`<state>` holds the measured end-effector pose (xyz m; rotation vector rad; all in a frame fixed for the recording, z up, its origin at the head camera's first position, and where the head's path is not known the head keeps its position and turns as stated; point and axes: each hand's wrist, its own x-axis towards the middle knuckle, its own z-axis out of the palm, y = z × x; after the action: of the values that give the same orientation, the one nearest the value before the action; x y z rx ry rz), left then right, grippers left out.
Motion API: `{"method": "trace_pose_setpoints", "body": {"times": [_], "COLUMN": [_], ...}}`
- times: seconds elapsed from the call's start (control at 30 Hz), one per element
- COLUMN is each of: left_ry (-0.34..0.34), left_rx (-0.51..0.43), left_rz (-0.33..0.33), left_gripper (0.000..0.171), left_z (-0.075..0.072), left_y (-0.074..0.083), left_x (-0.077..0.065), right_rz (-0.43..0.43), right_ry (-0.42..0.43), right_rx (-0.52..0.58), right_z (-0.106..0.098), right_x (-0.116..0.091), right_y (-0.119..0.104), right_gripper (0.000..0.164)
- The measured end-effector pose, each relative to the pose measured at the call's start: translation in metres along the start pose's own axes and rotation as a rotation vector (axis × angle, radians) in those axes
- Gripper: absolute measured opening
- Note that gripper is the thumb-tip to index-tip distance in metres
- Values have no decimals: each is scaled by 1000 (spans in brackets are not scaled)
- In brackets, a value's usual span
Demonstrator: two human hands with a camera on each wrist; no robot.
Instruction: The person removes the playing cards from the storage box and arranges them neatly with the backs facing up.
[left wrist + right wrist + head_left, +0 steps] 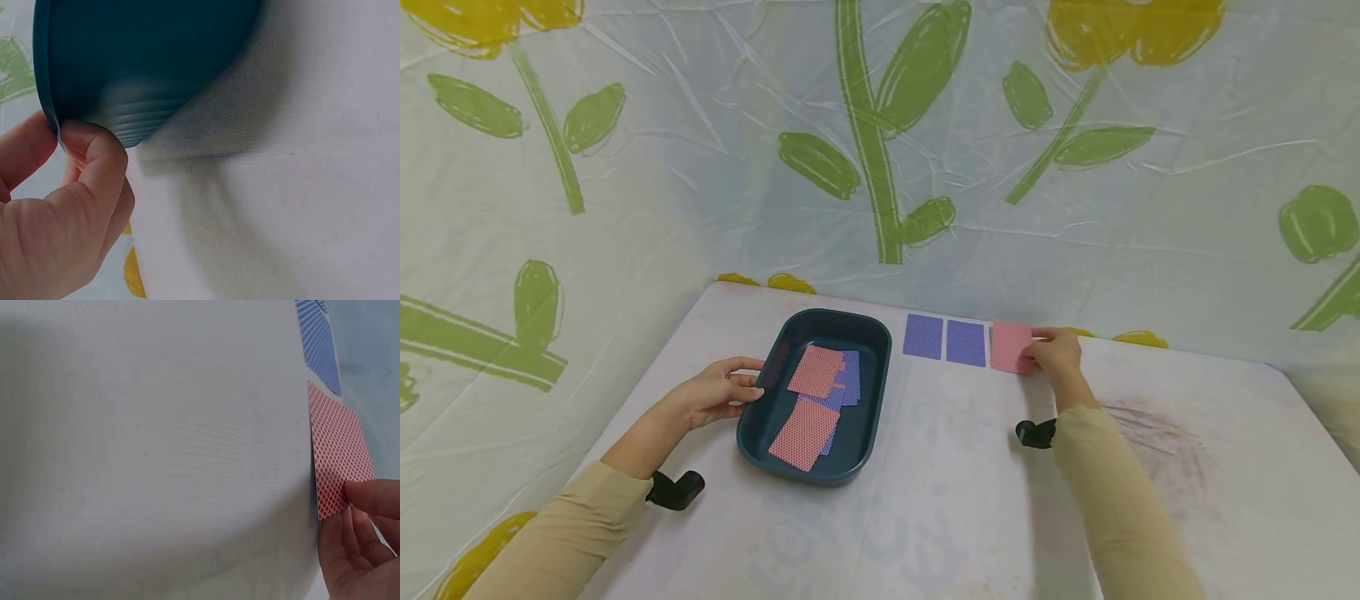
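White cloth (940,467) covered the tabletop around a dark teal rectangular tray (855,433), which served as the clock's centre, 12 pointing toward the backdrop. Nearest, at 6 o'clock, faint lettering (880,550) showed on the cloth. A tan left sleeve (572,525) came in from 8 o'clock, a matching right sleeve (1120,500) from about 4; each had a black wrist device beside its cuff, the left one (676,490) at 8 and the right one (1036,433) just past 3.

At 9 o'clock the left hand (715,393) gripped the tray's rim between thumb and fingers. Inside, toward 6, a red lattice-backed playing card (805,433) partly covered a blue-backed card (829,442). Toward 12, another red-backed card (815,372) overlapped more blue-backed cards (852,375).

Out between 2 and 3 o'clock, the right hand (1058,358) pinched a third red-backed card (1011,346) by its 3 o'clock edge; whether that card lay fully flat, I could not tell. It ended a row near the table's far edge, with a blue-patterned card (966,342) just beside it and a second blue-patterned card (922,336) nearest the tray, at 2.

Beyond, at 12, rose a wrinkled pale backdrop (730,167) printed with green stems (871,150) and yellow blooms (1135,33).
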<state>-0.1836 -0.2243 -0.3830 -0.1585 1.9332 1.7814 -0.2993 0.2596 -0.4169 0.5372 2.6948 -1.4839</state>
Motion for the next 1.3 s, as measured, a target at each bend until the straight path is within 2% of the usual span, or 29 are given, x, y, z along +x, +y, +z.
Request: {"method": "trace_pose_setpoints", "body": {"times": [0.17, 0.4, 0.7, 1.03, 1.2, 1.3], "left_ry": [-1, -12, -17, -4, -5, -5], "left_rx": [2, -3, 0, 2, 1, -1], "left_rz": [0, 2, 7, 0, 5, 5], "left_gripper": [57, 56, 56, 56, 56, 56], "left_z": [-1, -2, -2, -2, -2, -2], "left_y": [-1, -1, -1, -2, -3, -4], "left_x": [0, 1, 2, 2, 2, 2], "right_rz": [-55, -86, 4, 38, -22, -55], "right_ry": [51, 86, 104, 78, 41, -10], "right_rx": [-193, -271, -385, -361, -289, -202], "right_z": [8, 13, 18, 21, 24, 28], "right_x": [0, -5, -10, -12, -17, -22], "right_y": [-2, -7, -15, -19, -32, -42], "right_gripper": [44, 43, 48, 50, 46, 44]}}
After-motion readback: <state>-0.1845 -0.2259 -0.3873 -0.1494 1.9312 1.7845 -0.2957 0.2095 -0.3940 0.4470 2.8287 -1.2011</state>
